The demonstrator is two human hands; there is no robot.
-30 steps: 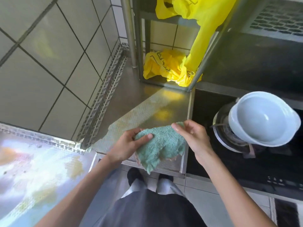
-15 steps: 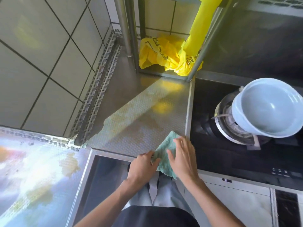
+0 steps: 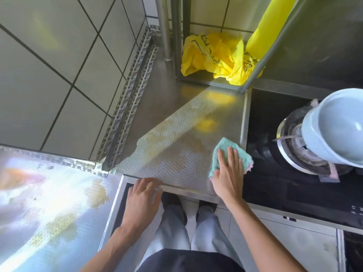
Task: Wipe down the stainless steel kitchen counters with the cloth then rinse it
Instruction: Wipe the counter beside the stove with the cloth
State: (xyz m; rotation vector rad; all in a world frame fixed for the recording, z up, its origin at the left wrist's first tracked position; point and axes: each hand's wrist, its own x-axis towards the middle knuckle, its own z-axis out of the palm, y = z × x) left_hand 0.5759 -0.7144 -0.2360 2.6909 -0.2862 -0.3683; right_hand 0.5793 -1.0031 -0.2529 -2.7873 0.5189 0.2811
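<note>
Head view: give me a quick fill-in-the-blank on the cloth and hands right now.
1. The right hand presses the ____ flat on the counter.
2. The left hand rests on the counter's front ____.
3. The pot on the burner is light ____.

Missing: cloth; edge; blue

The surface (image 3: 176, 154) is dimpled, shiny stainless steel. The cloth (image 3: 225, 148) is fluffy teal terry. Glossy ceramic wall tiles (image 3: 59, 65); crinkled yellow plastic bag (image 3: 212, 57); smooth pale-blue pot (image 3: 334, 124).
</note>
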